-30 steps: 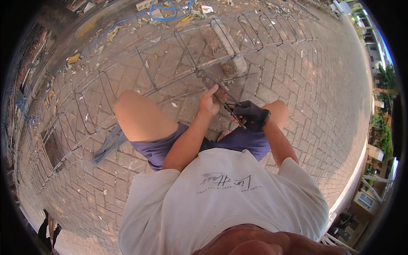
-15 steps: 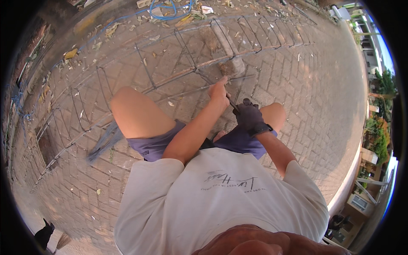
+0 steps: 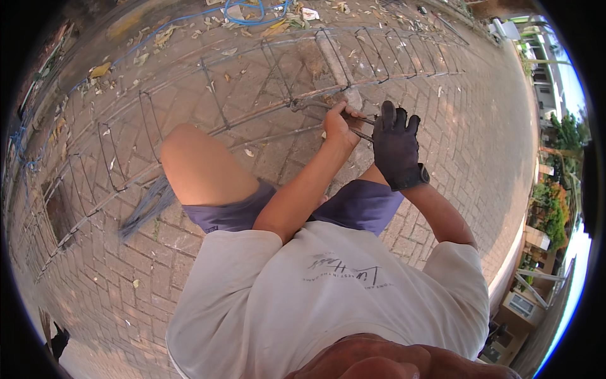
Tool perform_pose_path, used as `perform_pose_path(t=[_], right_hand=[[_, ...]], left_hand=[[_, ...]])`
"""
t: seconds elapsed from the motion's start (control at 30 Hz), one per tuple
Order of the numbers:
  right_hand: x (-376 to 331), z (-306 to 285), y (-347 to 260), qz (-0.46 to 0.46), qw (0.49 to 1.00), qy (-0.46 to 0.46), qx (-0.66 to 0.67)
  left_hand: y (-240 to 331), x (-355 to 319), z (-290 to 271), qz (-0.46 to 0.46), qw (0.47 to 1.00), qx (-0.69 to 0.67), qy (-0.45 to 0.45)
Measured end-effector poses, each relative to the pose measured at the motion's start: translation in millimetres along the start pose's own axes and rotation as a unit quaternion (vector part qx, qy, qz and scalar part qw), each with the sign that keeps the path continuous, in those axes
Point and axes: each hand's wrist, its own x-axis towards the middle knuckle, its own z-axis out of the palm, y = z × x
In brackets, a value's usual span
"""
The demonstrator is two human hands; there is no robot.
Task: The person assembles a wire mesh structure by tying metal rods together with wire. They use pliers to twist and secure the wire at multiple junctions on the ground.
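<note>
My bare left hand [image 3: 341, 125] is closed on what look like pincers, in front of my bent knees. Two thin dark handles [image 3: 362, 134] run from it toward my right hand [image 3: 396, 146], which wears a black glove. That glove's fingers are stretched up and apart, with the handle ends against its thumb side. Beyond my left hand, the tool's narrow far part [image 3: 309, 103] reaches a joint of a long steel rebar cage [image 3: 252, 114]. Exactly what its tip touches is too small to tell. The cage lies across the paving, with thin stirrups along its bars.
A concrete block [image 3: 333, 58] lies under the cage. A bundle of thin grey wire [image 3: 149, 205] rests beside my left knee. Blue hose [image 3: 245, 14] coils at the far edge among dry leaves [image 3: 100, 70]. Brick paving [image 3: 467, 139] extends to the right.
My right hand has moved up and away from my knee, its curled fingers now stretched out. The two handles now show apart. My left hand has shifted slightly right, still holding the tool.
</note>
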Motion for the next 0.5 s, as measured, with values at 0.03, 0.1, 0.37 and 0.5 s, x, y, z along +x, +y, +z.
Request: perform_pose_path(t=[0.03, 0.1, 0.37, 0.5], right_hand=[[8.2, 5.0, 5.7, -0.004, 0.998, -0.046, 0.050], [21.0, 15.7, 21.7, -0.022, 0.982, -0.130, 0.138], [42.6, 34.4, 54.0, -0.064, 0.972, -0.148, 0.171], [28.7, 42.7, 45.7, -0.041, 0.969, -0.143, 0.197]], left_hand=[[0.1, 1.4, 7.3, 0.005, 1.000, -0.026, 0.004], [-1.5, 2.7, 18.7, 0.021, 1.000, -0.010, 0.021], [-12.3, 25.6, 30.8, 0.067, 0.995, 0.021, 0.078], [-9.2, 21.3, 20.8, 0.040, 0.997, 0.041, 0.058]])
